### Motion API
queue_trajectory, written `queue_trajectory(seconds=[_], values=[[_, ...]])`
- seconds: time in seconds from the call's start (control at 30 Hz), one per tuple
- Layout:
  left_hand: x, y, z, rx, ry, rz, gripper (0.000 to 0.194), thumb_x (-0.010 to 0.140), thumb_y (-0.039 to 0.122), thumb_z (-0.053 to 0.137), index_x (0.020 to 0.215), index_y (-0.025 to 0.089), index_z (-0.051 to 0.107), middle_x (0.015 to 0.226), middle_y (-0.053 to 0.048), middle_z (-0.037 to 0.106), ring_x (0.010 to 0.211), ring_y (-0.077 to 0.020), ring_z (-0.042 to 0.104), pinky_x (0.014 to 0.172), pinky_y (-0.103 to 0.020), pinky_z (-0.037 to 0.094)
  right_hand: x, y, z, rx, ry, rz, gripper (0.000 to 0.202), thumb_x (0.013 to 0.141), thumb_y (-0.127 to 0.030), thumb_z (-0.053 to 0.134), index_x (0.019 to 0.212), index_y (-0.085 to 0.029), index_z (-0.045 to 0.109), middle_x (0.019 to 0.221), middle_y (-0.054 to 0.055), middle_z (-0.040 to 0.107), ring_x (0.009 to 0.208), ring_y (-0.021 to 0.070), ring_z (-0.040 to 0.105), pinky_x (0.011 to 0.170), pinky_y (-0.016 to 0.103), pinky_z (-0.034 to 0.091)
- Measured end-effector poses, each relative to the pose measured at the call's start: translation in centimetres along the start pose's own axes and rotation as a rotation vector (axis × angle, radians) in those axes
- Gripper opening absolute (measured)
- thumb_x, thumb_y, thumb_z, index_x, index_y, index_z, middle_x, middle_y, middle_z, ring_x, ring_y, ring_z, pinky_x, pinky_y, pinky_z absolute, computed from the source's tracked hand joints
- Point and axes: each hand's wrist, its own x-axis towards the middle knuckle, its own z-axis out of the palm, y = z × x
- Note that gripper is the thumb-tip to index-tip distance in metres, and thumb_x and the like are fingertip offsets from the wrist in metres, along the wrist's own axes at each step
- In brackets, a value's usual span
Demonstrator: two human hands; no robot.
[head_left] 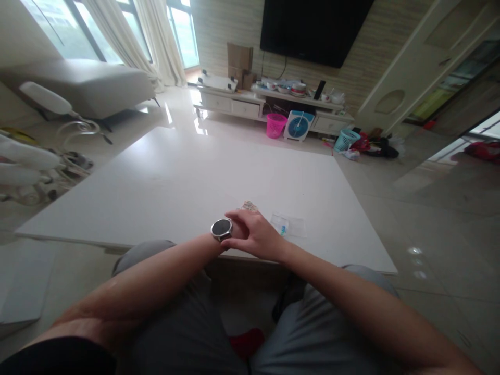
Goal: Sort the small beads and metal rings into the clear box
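My left arm reaches in from the lower left, with a round dark-faced watch (221, 228) on its wrist. Just past the watch, my right hand (258, 234) lies across my left hand (239, 229), its thumb on the near side and its fingers on the far side. That grip hides most of my left hand, including its fingers. Right beyond the hands shows a small beige, textured bundle (249, 206); what it is, and whether a hand touches it, I cannot tell. To the right, a clear plastic bag (297, 227) with a small blue-green piece lies on the white table (242, 166).
Against the far wall stands a low white cabinet (245, 108) with dishes and boxes on it. Before it are a pink basket (275, 126), a blue-and-white fan (299, 125) and a light-blue basket (346, 140). White chairs (29, 153) stand left of the table.
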Motion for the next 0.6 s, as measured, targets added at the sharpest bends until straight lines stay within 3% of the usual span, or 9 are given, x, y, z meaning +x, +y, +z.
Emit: queue_trajectory(seconds=[0.1, 0.27, 0.47, 0.6], values=[[-0.9, -0.3, 1.1, -0.003, 0.15, -0.092, 0.053, 0.06, 0.041, 0.084, 0.111, 0.039, 0.07, 0.084, -0.001, 0.066, 0.111, -0.0317, 0.054, 0.092, -0.045, 0.048, 0.1, -1.1, 0.6, -0.069, -0.02, 0.003, 0.056, 0.084, -0.051, 0.069, 0.131, -0.023, 0.056, 0.124, 0.009, 0.067, 0.117, 0.0263, 0.059, 0.102, 0.041, 0.04], [-2.2, -0.3, 1.7, 0.054, 0.262, -0.154, 0.06, 0.053, 0.032, 0.084, 0.111, 0.035, 0.07, 0.094, -0.002, 0.068, 0.119, -0.0339, 0.05, 0.096, -0.046, 0.045, 0.1, -0.9, 0.2, -0.079, -0.017, -0.083, 0.057, 0.086, -0.046, 0.069, 0.135, -0.021, 0.052, 0.128, 0.01, 0.066, 0.119, 0.0257, 0.059, 0.105, 0.039, 0.038], [-4.2, 0.7, 1.9, -0.029, 0.475, -0.023, 0.047, 0.07, 0.042, 0.07, 0.116, 0.027, 0.067, 0.094, -0.003, 0.068, 0.111, -0.0295, 0.056, 0.098, -0.047, 0.046, -0.3, -0.8, 1.0, 0.012, 0.042, -0.133, 0.056, 0.082, -0.04, 0.074, 0.131, -0.024, 0.053, 0.122, 0.008, 0.069, 0.113, 0.026, 0.063, 0.104, 0.041, 0.039], [-4.1, 1.8, 1.3, -0.002, 0.497, 0.036, 0.042, 0.079, 0.041, 0.062, 0.118, 0.027, 0.066, 0.091, -0.002, 0.068, 0.106, -0.0273, 0.058, 0.098, -0.046, 0.046, -0.6, -0.6, 0.9, 0.023, 0.055, -0.201, 0.054, 0.083, -0.041, 0.074, 0.13, -0.025, 0.054, 0.125, 0.009, 0.068, 0.116, 0.0263, 0.061, 0.105, 0.043, 0.039]])
